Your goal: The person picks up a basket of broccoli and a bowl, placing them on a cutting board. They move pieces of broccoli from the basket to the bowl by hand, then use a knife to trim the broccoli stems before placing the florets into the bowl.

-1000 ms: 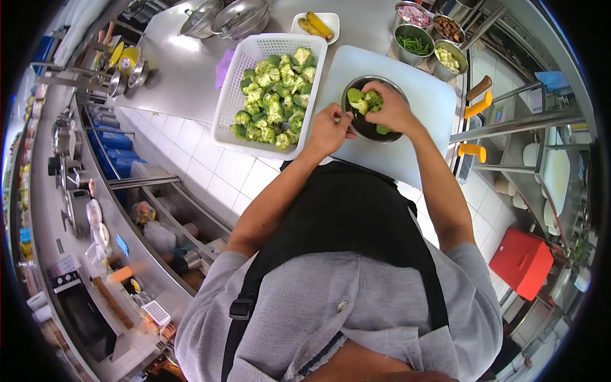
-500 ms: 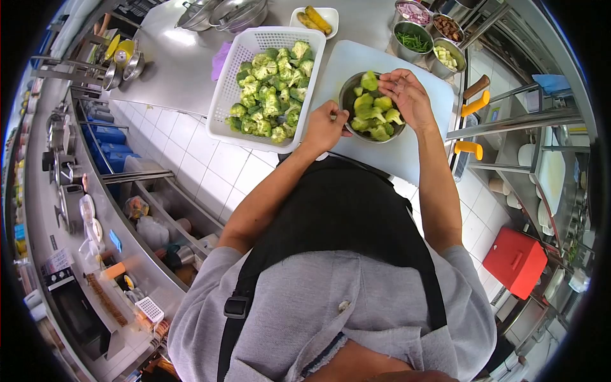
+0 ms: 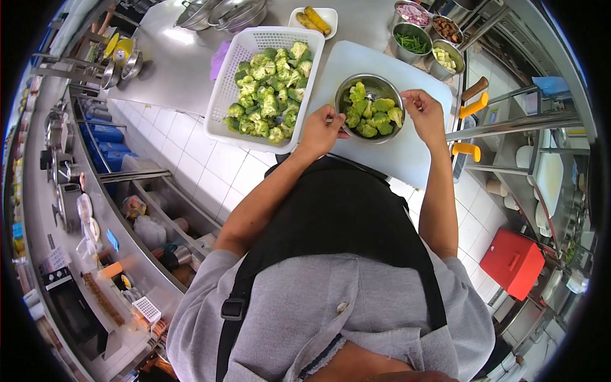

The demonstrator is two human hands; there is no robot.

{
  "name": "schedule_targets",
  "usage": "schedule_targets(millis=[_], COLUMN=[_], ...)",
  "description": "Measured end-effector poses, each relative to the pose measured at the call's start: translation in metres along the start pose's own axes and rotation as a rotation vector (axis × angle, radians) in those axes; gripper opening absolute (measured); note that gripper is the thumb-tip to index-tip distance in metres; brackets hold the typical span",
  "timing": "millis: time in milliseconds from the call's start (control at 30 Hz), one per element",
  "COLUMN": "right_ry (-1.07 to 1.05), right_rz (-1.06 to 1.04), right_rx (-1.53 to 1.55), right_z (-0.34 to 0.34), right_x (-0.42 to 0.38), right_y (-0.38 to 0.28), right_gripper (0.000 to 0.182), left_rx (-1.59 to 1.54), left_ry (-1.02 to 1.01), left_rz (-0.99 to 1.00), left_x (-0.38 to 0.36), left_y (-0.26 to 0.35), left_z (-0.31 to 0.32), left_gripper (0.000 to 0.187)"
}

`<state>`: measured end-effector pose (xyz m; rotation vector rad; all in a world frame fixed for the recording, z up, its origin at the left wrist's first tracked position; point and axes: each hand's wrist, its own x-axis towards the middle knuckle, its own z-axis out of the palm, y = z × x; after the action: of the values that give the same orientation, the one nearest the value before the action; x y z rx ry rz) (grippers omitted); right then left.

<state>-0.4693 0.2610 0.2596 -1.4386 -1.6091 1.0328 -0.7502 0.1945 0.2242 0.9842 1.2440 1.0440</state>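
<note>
A round metal bowl [image 3: 392, 135] with broccoli florets [image 3: 372, 114] inside stands on the pale cutting board [image 3: 344, 57]. My left hand [image 3: 323, 130] pinches the bowl's left rim between thumb and fingers. At the right rim, my right hand [image 3: 425, 114] has its thumb and fingertips against the edge, and they look closed on it. Left of the board is a white perforated basket [image 3: 219, 105], which holds many broccoli florets [image 3: 270, 95].
Behind the board sits a white dish [image 3: 331, 16] with yellow-brown pieces. Metal containers of chopped onion [image 3: 412, 14], green slices [image 3: 414, 42] and pale cubes [image 3: 444, 59] stand back right. Yellow handles [image 3: 474, 105] jut beside the board. Metal bowls [image 3: 238, 16] stand at the back left.
My right hand has moved from above the bowl to its right rim. The floret near its fingers now lies among the others, and the bowl looks more level.
</note>
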Motion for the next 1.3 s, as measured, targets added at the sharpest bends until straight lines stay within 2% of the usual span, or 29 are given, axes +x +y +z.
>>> schedule_targets(millis=[33,67,167,300,400,600,700,900,1000,1100,1133,1233,1267,1300], right_ry=[-0.021,-0.053,-0.138,-0.016,0.144,0.059,0.002,0.023,-0.015,-0.170,-0.084,-0.021,-0.035,-0.079], right_rz=[0.032,-0.049,-0.051,-0.010,-0.072,-0.151,-0.202,-0.146,-0.194,-0.116,-0.143,-0.129,-0.052,-0.098], right_rx=[-0.051,-0.107,-0.255,-0.177,-0.077,0.018,0.165,0.069,-0.129,-0.048,-0.039,0.015,-0.020,-0.092], right_z=[-0.003,-0.003,-0.003,0.000,0.002,0.005,0.017,0.039,0.056,0.054,0.051,0.035,0.031,0.032], right_x=[-0.008,-0.015,-0.031,-0.030,-0.031,-0.029,-0.027,-0.008,-0.002,0.003,0.002,0.001,-0.003,-0.006], right_y=[-0.001,0.002,-0.005,0.002,-0.001,-0.016,-0.023,-0.021,-0.031,-0.032,-0.034,-0.037,-0.040,-0.040], right_gripper=[0.023,0.032,0.040,0.040,0.042,0.047,0.046,0.039,0.032,0.028,0.023,0.022,0.023,0.025], left_rx=[0.018,0.015,0.004,-0.028,-0.048,-0.037,-0.018,-0.040,-0.031,-0.062,-0.084,-0.131,-0.153,-0.173], left_ry=[-0.010,-0.010,-0.014,-0.021,-0.028,-0.036,-0.061,-0.114,-0.129,-0.118,-0.112,-0.090,-0.083,-0.076], left_rz=[0.004,0.005,0.001,-0.014,-0.011,0.007,0.025,0.077,0.110,0.098,0.083,0.077,0.068,0.060], left_x=[-0.001,0.000,0.003,0.005,0.005,0.002,-0.001,-0.007,-0.008,-0.007,-0.008,-0.005,-0.004,-0.004], left_y=[0.002,0.001,-0.007,-0.014,-0.015,-0.018,-0.021,-0.018,-0.018,-0.017,-0.017,-0.019,-0.020,-0.020], left_z=[0.001,0.001,0.000,-0.002,-0.002,-0.004,-0.007,-0.005,-0.002,0.000,0.000,-0.003,-0.002,-0.002], left_gripper=[0.020,0.020,0.018,0.017,0.017,0.016,0.015,0.016,0.014,0.015,0.015,0.016,0.017,0.017])
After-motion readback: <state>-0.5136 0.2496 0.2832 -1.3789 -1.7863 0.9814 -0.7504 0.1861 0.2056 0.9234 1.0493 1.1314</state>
